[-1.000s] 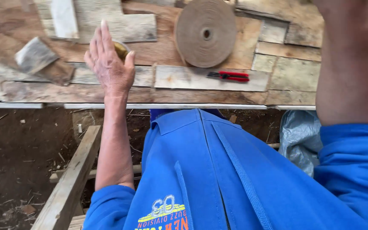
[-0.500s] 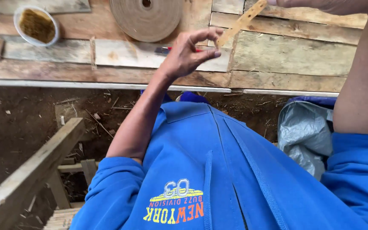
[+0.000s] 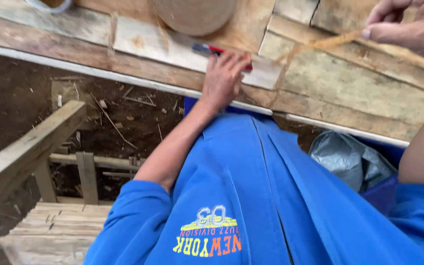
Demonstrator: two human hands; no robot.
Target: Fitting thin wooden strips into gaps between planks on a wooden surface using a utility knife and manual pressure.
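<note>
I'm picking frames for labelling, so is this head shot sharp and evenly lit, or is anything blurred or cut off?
Head view: soft, even daylight with no glare. The left hand over the red-handled cutter is slightly motion-smeared, as is the thin tan strip pinched by the right hand. The round tan roll is cropped by the top edge; the blue sweatshirt is sharp.

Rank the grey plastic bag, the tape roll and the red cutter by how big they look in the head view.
1. Grey plastic bag: largest.
2. Tape roll: next, though the frame cuts its top off, so this is unsure.
3. Red cutter: smallest, partly under the left hand.
</note>
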